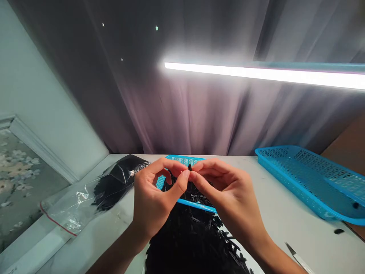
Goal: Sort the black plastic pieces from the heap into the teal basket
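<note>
My left hand (155, 194) and my right hand (228, 194) meet in the middle of the head view, fingertips pinched on one small black piece (189, 167). Its exact kind is too small to make out, as the fingers cover most of it. Right behind and below them sits a blue plastic basket (196, 205) holding many small black pieces. Nearer to me, between my forearms, a large heap of flat black pieces (188, 239) spreads over the white table.
On the left lies a clear zip bag (82, 199) with black contents. A second blue basket (302, 186) stands at the right. A knife-like blade (298, 258) and a loose black piece (338, 231) lie front right. Behind hangs a curtain (185, 114) with a bright tube light (256, 73).
</note>
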### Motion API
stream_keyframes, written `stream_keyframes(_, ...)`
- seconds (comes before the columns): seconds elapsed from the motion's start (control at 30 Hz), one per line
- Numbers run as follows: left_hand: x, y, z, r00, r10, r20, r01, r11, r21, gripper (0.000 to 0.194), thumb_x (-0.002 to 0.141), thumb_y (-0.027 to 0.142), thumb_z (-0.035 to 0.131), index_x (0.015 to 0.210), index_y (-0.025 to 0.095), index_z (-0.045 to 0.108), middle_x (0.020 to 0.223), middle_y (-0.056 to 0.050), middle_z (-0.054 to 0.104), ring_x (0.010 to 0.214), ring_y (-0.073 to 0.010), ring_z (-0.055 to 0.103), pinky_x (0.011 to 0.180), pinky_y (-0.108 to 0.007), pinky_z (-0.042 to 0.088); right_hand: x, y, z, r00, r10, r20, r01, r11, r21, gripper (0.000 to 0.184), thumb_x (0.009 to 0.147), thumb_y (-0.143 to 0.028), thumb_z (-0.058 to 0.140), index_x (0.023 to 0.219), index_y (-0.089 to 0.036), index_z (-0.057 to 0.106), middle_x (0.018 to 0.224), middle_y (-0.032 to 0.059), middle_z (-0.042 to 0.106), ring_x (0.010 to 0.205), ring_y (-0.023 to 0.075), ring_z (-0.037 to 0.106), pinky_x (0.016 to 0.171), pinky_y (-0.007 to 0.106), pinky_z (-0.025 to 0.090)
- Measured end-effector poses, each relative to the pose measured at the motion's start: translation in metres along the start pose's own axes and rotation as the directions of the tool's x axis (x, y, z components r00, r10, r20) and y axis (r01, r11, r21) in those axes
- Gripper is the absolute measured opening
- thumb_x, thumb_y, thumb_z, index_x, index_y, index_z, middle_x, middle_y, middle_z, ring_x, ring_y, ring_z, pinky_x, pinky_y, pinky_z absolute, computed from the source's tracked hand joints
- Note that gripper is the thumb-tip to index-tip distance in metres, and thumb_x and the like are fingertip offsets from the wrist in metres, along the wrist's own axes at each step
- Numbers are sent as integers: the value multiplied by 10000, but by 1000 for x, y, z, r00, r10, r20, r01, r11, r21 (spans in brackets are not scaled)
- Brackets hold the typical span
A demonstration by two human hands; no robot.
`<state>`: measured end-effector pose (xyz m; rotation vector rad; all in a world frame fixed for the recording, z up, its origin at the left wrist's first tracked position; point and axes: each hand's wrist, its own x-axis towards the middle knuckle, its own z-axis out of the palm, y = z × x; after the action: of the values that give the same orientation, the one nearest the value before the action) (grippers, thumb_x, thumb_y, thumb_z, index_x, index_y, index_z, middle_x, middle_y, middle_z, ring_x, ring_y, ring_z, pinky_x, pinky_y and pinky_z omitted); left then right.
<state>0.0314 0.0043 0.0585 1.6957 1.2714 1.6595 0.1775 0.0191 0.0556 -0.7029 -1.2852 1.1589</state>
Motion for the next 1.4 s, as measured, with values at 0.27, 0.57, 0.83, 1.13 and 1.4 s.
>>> stream_keyframes(0.27,0,0,-1,1000,-8,-13,8,1000,5,66,814,215,717,752,237,720,722,56,690,683,-98,619,636,-189,499,-5,1,2,981,-194,-11,188,964,-186,64,817,-142,720,816,-206,725,717,-25,735,676,113,698,649,191,566)
stream_keyframes(0.57,1,1,0,1000,-20,2,20,1000,-1,80,825,207,704,747,225,712,727,51,679,682,-94,609,638,-184,496,-6,1,3,965,-261,-33,240,923,-302,76,814,-130,714,814,-206,718,733,-6,759,671,132,713,646,214,585)
stream_keyframes(0.83,0,1,0,999,-51,-4,50,998,-27,63,815,221,714,754,225,725,724,44,688,679,-97,613,634,-183,495,-5,0,4,955,-293,-39,265,905,-334,44,820,-159,731,812,-202,728,720,-2,763,652,131,711,632,208,585)
stream_keyframes(1.13,6,0,-4,996,-59,61,59,998,3,73,790,205,690,720,211,709,690,44,667,640,-86,601,609,-162,489,-4,0,1,924,-383,20,346,812,-470,99,794,-111,733,806,-210,731,702,-26,764,598,126,701,604,217,567)
stream_keyframes(1.4,8,1,-5,997,-58,49,55,996,68,56,738,199,671,686,200,693,684,31,663,630,-99,584,610,-185,497,-3,-1,-1,900,-430,69,395,737,-549,110,790,-114,735,788,-224,724,716,-36,759,618,124,701,630,225,560)
